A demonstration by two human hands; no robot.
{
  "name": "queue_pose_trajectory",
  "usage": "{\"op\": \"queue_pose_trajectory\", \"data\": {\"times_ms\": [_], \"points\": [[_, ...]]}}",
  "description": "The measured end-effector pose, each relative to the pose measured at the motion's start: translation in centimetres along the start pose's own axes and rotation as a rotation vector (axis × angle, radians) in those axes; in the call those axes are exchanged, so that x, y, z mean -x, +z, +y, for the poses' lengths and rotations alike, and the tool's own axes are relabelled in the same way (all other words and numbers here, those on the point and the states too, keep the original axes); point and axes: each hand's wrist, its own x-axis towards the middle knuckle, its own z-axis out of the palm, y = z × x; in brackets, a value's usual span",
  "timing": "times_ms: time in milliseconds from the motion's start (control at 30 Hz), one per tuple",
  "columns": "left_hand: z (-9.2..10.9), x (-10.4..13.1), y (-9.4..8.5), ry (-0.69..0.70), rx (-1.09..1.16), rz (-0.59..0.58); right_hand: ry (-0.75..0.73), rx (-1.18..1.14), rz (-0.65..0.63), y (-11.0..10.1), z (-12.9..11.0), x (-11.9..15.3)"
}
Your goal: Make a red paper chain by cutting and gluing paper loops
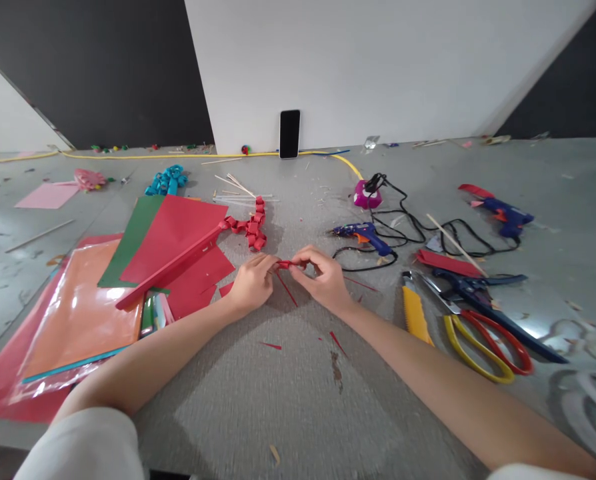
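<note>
Between my two hands is a small folded strip of red paper, low over the grey table. My left hand pinches its left end, and my right hand pinches the right end with thumb and forefinger. The fingers cover both ends of the strip. Just beyond my left hand lies a branching piece made of folded red paper links. Thin red paper scraps are scattered on the table below my hands.
On the left lie red paper sheets, a green sheet and an orange pack. To the right are a blue glue gun with its cord, another glue gun, a yellow cutter and scissors. A phone leans against the wall.
</note>
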Motion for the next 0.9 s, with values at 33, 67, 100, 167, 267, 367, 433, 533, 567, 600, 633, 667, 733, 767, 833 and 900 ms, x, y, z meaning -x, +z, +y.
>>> {"op": "queue_pose_trajectory", "data": {"times_ms": [33,67,100,167,267,367,433,533,567,600,633,667,733,767,833,900], "points": [[0.0,0.0,0.0,0.003,0.000,0.006,0.003,-0.003,0.001,0.0,0.0,0.0],[0.1,0.0,0.0,0.007,0.002,0.012,0.010,-0.005,0.000,0.0,0.0,0.0],[0.1,0.0,0.0,0.014,0.005,0.020,0.017,-0.008,-0.001,-0.1,-0.1,0.1],[0.3,-0.1,0.0,0.040,0.022,0.034,0.021,-0.023,0.007,-0.2,-0.1,0.2],[0.6,-0.3,-0.1,0.085,0.059,0.039,-0.019,-0.019,0.026,-0.3,-0.1,0.3],[0.9,-0.4,-0.4,0.106,0.070,-0.004,-0.076,0.060,0.019,-0.3,-0.2,0.2],[1.1,-0.5,-0.5,0.109,0.065,-0.040,-0.102,0.092,0.029,-0.3,-0.4,0.1],[1.3,-0.5,-0.5,0.100,0.069,-0.064,-0.120,0.108,0.050,-0.3,-0.4,0.0],[1.3,-0.4,-0.5,0.091,0.074,-0.064,-0.120,0.110,0.050,-0.3,-0.4,0.0],[1.2,-0.4,-0.4,0.079,0.083,-0.063,-0.115,0.108,0.047,-0.3,-0.3,0.0],[1.2,-0.4,-0.3,0.065,0.099,-0.061,-0.105,0.102,0.045,-0.3,-0.2,0.0],[1.1,-0.4,-0.3,0.046,0.120,-0.063,-0.091,0.092,0.044,-0.3,-0.1,0.0],[1.0,-0.4,-0.1,-0.002,0.167,-0.077,-0.064,0.076,0.042,-0.1,0.0,0.1],[1.0,-0.5,-0.1,-0.025,0.187,-0.088,-0.058,0.072,0.039,-0.1,0.0,0.1],[0.9,-0.7,-0.1,-0.042,0.211,-0.101,-0.066,0.081,0.031,-0.1,0.0,0.0],[0.9,-0.9,-0.1,-0.018,0.218,-0.081,-0.089,0.137,0.046,-0.7,0.2,-0.3]]}}
